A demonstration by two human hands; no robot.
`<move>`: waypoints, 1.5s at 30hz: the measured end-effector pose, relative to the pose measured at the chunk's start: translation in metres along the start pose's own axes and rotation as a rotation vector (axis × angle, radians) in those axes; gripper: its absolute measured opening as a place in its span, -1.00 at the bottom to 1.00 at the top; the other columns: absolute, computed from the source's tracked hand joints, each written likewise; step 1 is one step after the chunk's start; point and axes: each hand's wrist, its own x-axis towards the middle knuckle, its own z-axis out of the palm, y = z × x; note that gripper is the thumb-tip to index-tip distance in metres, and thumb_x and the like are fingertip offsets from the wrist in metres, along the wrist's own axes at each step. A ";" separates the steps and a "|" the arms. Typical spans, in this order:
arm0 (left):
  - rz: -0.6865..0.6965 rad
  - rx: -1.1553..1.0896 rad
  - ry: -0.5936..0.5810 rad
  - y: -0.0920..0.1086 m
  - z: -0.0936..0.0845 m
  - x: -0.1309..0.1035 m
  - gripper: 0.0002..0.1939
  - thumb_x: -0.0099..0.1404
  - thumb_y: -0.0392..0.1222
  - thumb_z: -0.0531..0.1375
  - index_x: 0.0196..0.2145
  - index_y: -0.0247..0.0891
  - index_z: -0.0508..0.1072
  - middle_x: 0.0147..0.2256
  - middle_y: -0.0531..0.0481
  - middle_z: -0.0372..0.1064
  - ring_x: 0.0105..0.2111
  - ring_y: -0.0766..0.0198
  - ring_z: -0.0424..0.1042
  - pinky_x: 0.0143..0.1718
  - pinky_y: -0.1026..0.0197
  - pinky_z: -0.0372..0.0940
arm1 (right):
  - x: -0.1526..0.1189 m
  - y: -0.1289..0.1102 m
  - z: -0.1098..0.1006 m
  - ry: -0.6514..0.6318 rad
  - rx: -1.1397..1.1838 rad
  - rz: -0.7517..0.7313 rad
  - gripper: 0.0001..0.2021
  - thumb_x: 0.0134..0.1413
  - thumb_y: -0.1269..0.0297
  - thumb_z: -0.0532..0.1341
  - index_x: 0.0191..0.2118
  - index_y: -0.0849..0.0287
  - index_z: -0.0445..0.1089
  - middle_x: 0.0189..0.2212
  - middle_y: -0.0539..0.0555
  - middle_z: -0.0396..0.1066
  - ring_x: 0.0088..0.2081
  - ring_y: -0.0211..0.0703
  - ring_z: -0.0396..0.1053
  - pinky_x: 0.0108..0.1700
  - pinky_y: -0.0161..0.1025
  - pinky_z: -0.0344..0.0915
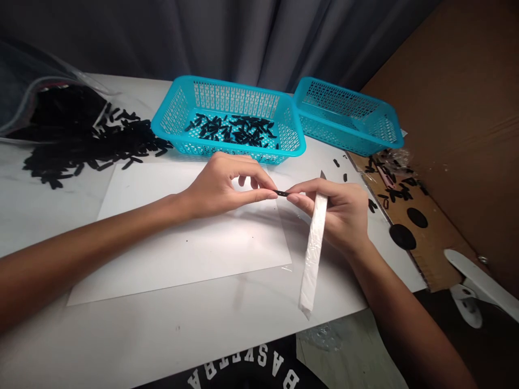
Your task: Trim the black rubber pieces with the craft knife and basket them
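Between my two hands is a small elongated black piece (282,193) with tiny light spots along it. My left hand (229,183) pinches its left end between thumb and forefinger, the other fingers curled. The thumb and forefinger of my right hand (338,210) close on its right end. Also in my right hand is a craft knife with a white wrapped handle (313,256); its blade tip points up and away past the forefinger. Below both hands lies a white sheet (182,248) with a few dark specks.
A turquoise basket (178,143) holding many similar black pieces stands behind my hands. A second turquoise basket (352,132) is to its right. Black pieces (121,140) spill from a clear bag at left. Cardboard (430,248) at right carries two black discs and scraps.
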 end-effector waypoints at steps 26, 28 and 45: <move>-0.052 -0.090 -0.070 0.008 0.000 0.000 -0.74 0.43 -0.11 0.21 -0.38 -0.24 0.57 -0.40 0.02 0.58 -0.40 0.32 0.50 -0.37 0.26 0.30 | 0.002 0.002 -0.002 -0.039 0.094 -0.017 -0.84 0.21 0.17 0.34 -0.38 0.04 0.58 -0.54 -0.03 0.53 -0.58 -0.27 0.33 -0.53 -0.27 0.19; -0.056 -0.094 -0.077 0.008 0.001 -0.001 -0.76 0.43 -0.14 0.21 -0.37 -0.24 0.58 -0.39 0.02 0.58 -0.39 0.32 0.50 -0.37 0.25 0.30 | 0.001 0.001 -0.002 -0.041 0.099 -0.016 -0.85 0.21 0.18 0.34 -0.38 0.04 0.57 -0.54 -0.03 0.52 -0.58 -0.28 0.31 -0.53 -0.26 0.17; -0.005 0.841 0.171 -0.022 -0.041 0.020 -0.60 0.37 -0.11 0.22 0.12 -0.28 0.49 -0.07 -0.14 0.56 -0.07 -0.02 0.43 -0.07 -0.05 0.27 | 0.016 0.023 -0.007 -0.107 0.985 0.723 -0.74 0.22 -0.02 0.19 -0.29 0.08 0.34 -0.28 0.14 0.44 -0.23 -0.10 0.44 -0.18 -0.16 0.45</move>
